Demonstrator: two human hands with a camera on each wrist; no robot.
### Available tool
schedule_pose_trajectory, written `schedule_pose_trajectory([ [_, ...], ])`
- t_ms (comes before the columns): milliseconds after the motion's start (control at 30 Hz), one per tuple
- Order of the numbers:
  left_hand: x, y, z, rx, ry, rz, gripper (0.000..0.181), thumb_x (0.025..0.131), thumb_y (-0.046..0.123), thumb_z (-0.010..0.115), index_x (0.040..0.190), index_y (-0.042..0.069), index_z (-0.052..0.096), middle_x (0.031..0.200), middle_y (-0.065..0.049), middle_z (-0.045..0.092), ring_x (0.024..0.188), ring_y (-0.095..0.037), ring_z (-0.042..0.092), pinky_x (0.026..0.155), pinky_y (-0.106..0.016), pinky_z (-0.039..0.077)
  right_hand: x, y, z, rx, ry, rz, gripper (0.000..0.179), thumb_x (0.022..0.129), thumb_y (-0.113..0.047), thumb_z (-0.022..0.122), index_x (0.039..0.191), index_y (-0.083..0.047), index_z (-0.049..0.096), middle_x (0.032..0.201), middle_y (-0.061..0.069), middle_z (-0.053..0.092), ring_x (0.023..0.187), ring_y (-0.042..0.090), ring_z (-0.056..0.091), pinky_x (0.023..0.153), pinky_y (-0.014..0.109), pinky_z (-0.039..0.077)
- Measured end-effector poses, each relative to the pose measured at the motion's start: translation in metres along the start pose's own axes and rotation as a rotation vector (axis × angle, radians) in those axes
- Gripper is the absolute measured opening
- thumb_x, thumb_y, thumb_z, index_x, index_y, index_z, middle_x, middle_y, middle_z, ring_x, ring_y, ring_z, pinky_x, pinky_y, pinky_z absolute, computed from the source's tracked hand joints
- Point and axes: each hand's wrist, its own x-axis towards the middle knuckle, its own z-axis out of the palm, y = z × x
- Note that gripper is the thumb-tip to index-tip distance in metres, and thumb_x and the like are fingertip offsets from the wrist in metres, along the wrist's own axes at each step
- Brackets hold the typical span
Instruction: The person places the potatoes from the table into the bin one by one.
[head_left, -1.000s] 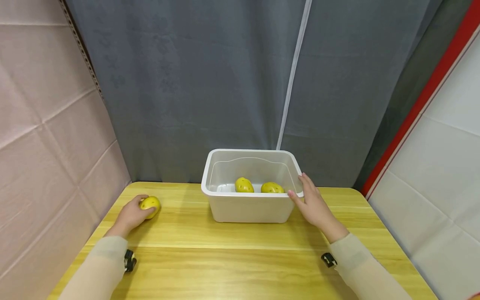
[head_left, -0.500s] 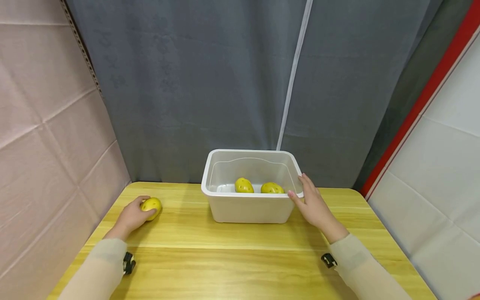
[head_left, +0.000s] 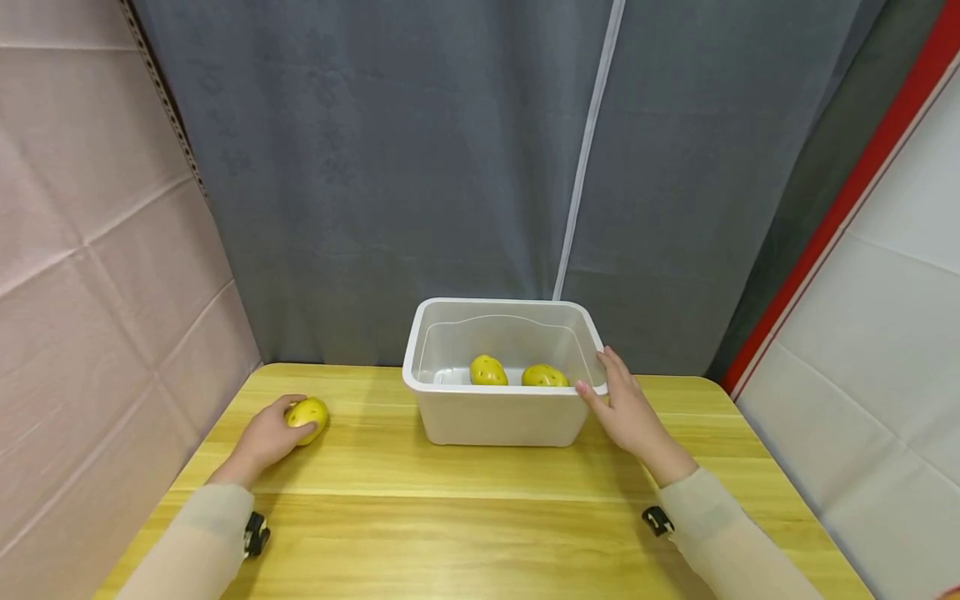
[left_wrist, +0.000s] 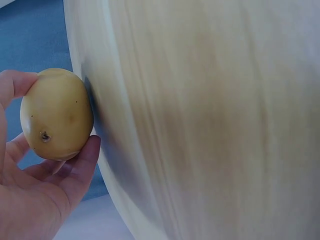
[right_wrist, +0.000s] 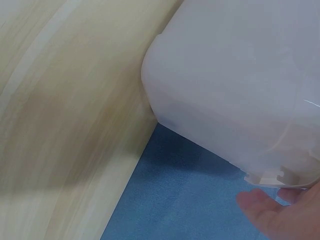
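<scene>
At the left of the table, my left hand (head_left: 266, 436) holds a yellow potato (head_left: 310, 417) between thumb and fingers, close over the wood. In the left wrist view the potato (left_wrist: 57, 115) shows a dark eye on its skin, with fingertips on opposite sides. A white plastic bin (head_left: 498, 417) stands mid-table towards the back. Two more potatoes lie inside it, one potato (head_left: 488, 371) left of the other potato (head_left: 544, 376). My right hand (head_left: 626, 414) is at the bin's right front corner, fingers spread and fairly straight, fingertips right at the rim.
The wooden table (head_left: 450, 533) carries the bin and ends at a grey curtain (head_left: 390, 183) behind. Pale pink cloth (head_left: 97, 250) hangs along the left side, and white cloth (head_left: 885, 358) with a red edge along the right.
My left hand has shifted slightly to the right and nearer to me with the potato in it. The right hand, the bin and the potatoes inside have not moved.
</scene>
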Motion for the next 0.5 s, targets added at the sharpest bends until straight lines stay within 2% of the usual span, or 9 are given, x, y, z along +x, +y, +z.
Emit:
schedule_pose_trajectory([
  [500, -0.0014, 0.0079, 0.0031, -0.002, 0.006, 0.041, 0.068, 0.091, 0.035, 0.073, 0.141, -0.003, 0.048, 0.131, -0.032, 0.056, 0.113, -0.045, 0.056, 0.093, -0.059, 0.045, 0.0, 0.0007, 0.0005, 0.008, 0.007, 0.001, 0.082, 0.102, -0.056, 0.046, 0.156, 0.002, 0.022, 0.164, 0.023, 0.012, 0.146, 0.05, 0.019, 0.111, 0.07, 0.022],
])
